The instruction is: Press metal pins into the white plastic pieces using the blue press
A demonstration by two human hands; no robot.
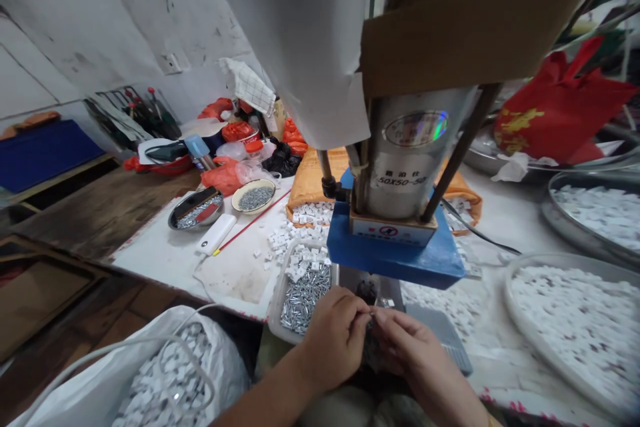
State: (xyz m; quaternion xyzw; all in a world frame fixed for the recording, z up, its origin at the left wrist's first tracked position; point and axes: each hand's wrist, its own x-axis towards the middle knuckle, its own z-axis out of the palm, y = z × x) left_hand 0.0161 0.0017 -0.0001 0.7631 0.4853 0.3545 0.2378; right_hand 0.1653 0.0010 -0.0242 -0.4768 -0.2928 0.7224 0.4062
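My left hand (336, 328) and my right hand (404, 340) meet in front of the press, fingertips pinched close together. Whatever lies between the fingers is too small to make out. Above and behind them stands the press, with its blue head (395, 260) and silver cylinder (405, 153). Just left of my left hand sits a clear plastic box (276, 320) holding metal pins (303, 300) and small white plastic pieces (306, 260). A dark part of the press (367, 290) shows just beyond my fingertips.
A white sack (225, 353) of white pieces stands at lower left. On the right are a round tray (515, 280) and a metal basin (553, 203) of white pieces. Further back lie a bowl of pins (256, 197), a power bank (216, 235) and an orange sack (313, 180).
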